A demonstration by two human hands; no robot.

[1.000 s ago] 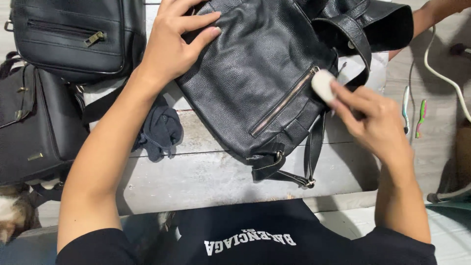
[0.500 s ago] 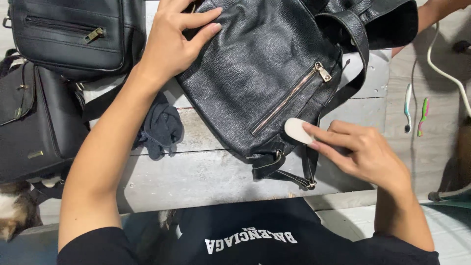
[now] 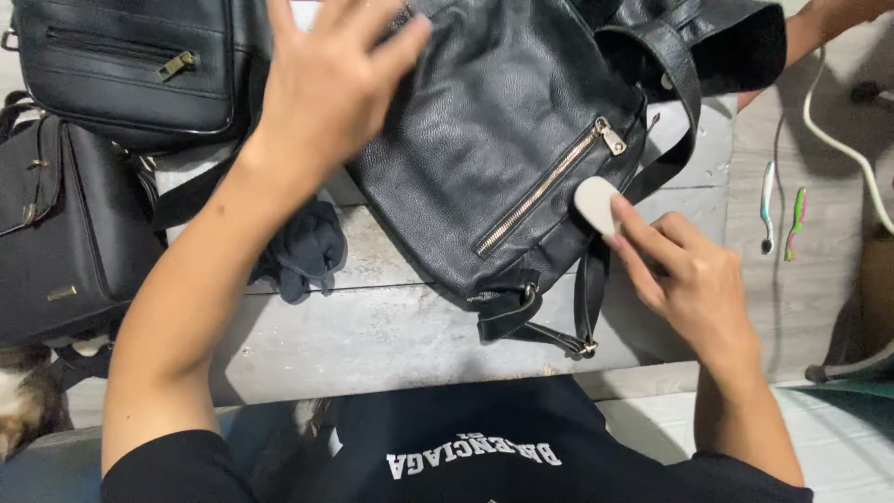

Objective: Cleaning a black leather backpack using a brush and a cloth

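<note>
A black leather backpack (image 3: pixel 507 140) lies on a pale worn table (image 3: pixel 372 326), its gold diagonal zipper (image 3: pixel 549 186) facing up. My left hand (image 3: pixel 331 79) rests flat, fingers spread, on the bag's upper left side. My right hand (image 3: pixel 684 275) pinches a small pale oval pad (image 3: pixel 598 205) and presses it against the bag's right edge, just below the zipper pull. A strap with a metal buckle (image 3: pixel 582 317) hangs off the bag's lower corner toward me.
Two other black bags sit at the left: one with a zip pocket (image 3: pixel 130 70) at top, one (image 3: pixel 65 233) below it. A dark crumpled cloth (image 3: pixel 307 251) lies beside my left forearm. Two toothbrushes (image 3: pixel 782 219) and a white cable (image 3: pixel 843 140) lie at right.
My right hand with the pad slid down along the bag's right side, then back up to the edge near the zipper pull. The left hand stayed on the bag.
</note>
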